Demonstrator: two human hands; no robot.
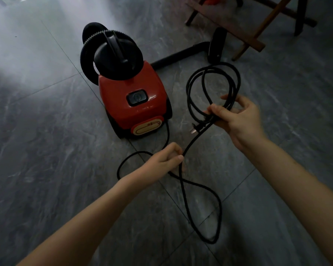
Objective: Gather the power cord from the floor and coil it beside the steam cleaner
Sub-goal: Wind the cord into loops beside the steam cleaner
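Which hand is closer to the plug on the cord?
The right hand. It holds the coiled loops just right of the plug, which dangles beside it. The left hand grips the cord lower down.

The wooden chair (pixel 248 25) is cut off by the top edge.

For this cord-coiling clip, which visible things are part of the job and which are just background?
Part of the job:
- power cord, loops partly gathered, slack on the floor
- plug
- steam cleaner
- right hand, holding the coils
- left hand, gripping the slack

Just lying about:
- black hose behind the cleaner
- wooden furniture legs
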